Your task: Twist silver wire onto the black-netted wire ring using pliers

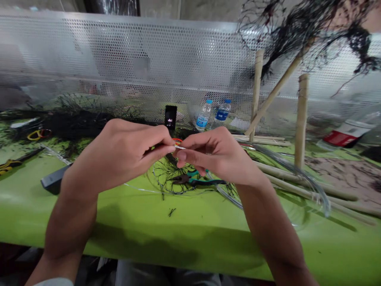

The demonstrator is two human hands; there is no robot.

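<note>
Both hands meet above the middle of the green table. My left hand (125, 153) pinches a thin whitish strand (179, 147) between thumb and forefinger. At the strand's other end, the thumb and forefinger of my right hand (214, 153) close on it, with the other fingers curled. What the strand is made of is too small to tell. Just behind the fingertips shows a small orange-red loop (177, 140), mostly hidden. Beneath the right hand lie pliers (190, 178) with green and black handles, on a tangle of thin black wire-like strands (163, 174).
A phone (170, 116) and two water bottles (203, 115) stand against the perforated metal panel (178, 51). Wooden sticks (301, 119), clear tubing (297, 171) and a large red-labelled bottle (348, 129) occupy the right. Yellow-handled scissors (35, 135) and black netting (77, 123) lie left.
</note>
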